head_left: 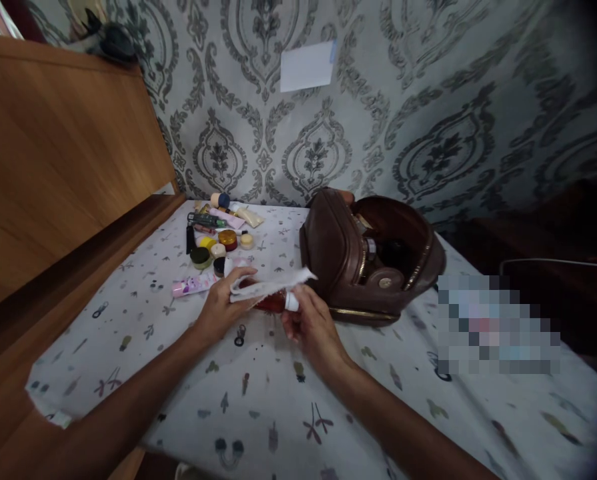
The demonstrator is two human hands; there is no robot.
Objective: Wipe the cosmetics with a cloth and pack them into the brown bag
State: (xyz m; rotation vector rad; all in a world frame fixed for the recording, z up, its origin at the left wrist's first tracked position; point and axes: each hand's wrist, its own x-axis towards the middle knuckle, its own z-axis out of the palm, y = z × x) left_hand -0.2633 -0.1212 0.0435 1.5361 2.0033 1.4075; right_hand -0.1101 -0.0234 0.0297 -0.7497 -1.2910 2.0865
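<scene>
My left hand [222, 304] is closed around a folded white cloth [273, 284], which partly covers a small reddish-brown bottle [272, 303]. At the bottle's right end, the fingers of my right hand [314, 325] grip its white cap [291, 302]. The bottle lies sideways in the air above the table, its far side hidden by the cloth. Just left of my left hand is a pink-and-white tube [194, 285]. Close to the right of my right hand stands an unzipped brown leather bag [331, 250] with some items inside.
Several jars and tubes cluster at the back left, among them an amber jar [227, 240], a dark green jar [200, 258] and a cream tube [249, 215]. A patterned cloth [258, 413] covers the table. A wooden panel [68, 127] rises at left; a blurred-out patch is at right.
</scene>
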